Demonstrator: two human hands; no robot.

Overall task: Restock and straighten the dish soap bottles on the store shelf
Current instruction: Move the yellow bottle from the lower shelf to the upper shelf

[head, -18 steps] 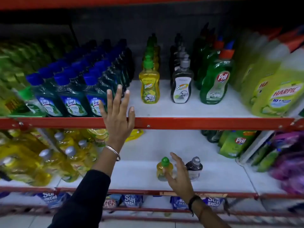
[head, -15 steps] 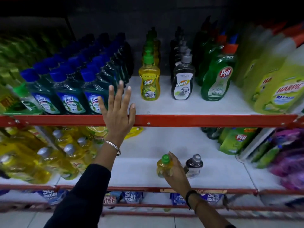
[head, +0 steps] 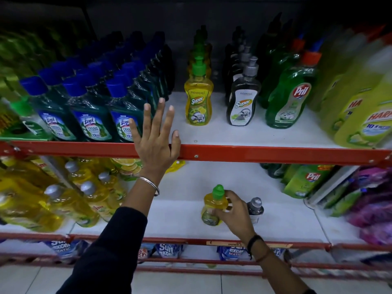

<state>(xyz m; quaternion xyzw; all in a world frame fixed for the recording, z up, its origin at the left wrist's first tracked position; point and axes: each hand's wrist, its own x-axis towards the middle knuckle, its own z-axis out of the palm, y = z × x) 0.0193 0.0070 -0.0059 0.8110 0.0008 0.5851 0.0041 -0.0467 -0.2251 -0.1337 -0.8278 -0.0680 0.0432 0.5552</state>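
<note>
Head view, sole item.

Risk: the small yellow bottle (head: 212, 205) stands on the lower shelf (head: 282, 221), just beside a small grey bottle (head: 255, 210). Lifting it carelessly could likely knock the grey one over, since the knuckles sit close against it. A loose hold on the rounded body may also let it slip. Above, the yellow Super row (head: 198, 98) is narrow, with the grey Super row (head: 242, 100) near; a bottle pushed in crooked could tip its neighbours.

Right hand (head: 232, 211): grip clenched around the small yellow bottle, fingers wrapped over its shoulder below the green cap.

Left hand (head: 156, 136): grip released, fingers spread wide, holding nothing; palm lies over the red rail (head: 254, 152) of the upper shelf, fingertips in front of the Lizol bottles (head: 125, 115). Whether it touches them cannot be told.
</note>
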